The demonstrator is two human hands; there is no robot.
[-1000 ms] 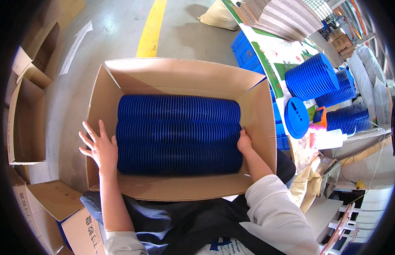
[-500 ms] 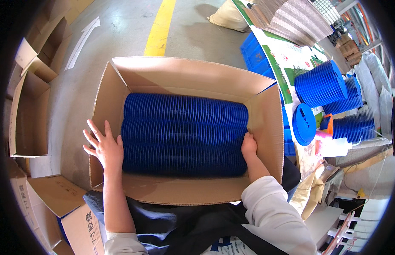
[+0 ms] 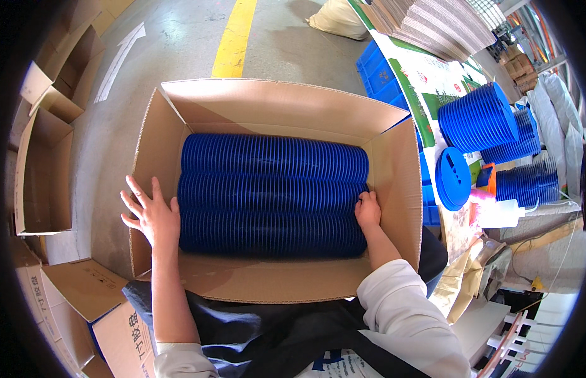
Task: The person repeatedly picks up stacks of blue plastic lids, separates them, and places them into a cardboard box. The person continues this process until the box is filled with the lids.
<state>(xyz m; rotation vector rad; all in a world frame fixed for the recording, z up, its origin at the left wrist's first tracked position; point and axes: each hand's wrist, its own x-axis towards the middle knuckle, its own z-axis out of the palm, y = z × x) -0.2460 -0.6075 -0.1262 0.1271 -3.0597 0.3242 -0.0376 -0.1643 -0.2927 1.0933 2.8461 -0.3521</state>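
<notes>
An open cardboard box [image 3: 287, 104] stands before me, with three side-by-side rows of blue plastic discs [image 3: 274, 189] packed on edge inside. My left hand [image 3: 151, 214] is open at the box's left wall, fingers spread and the thumb beside the left end of the rows. At the other end, my right hand [image 3: 368, 211] reaches in with its fingers curled against the last discs of the middle row. Part of its grip is hidden by the hand itself. A gap shows between the rows and the box's right wall.
On the right, a table holds stacked blue discs [image 3: 479, 118], a single slotted blue disc [image 3: 453, 179], a white bottle [image 3: 499, 214] and a pile of cardboard sheets [image 3: 431, 25]. Blue crates [image 3: 376, 72] stand beside it. Open cartons [image 3: 46, 173] line the left side.
My right hand's fingers have curled more over the discs at the right end. The left hand stays spread at the left wall. The view has shifted slightly.
</notes>
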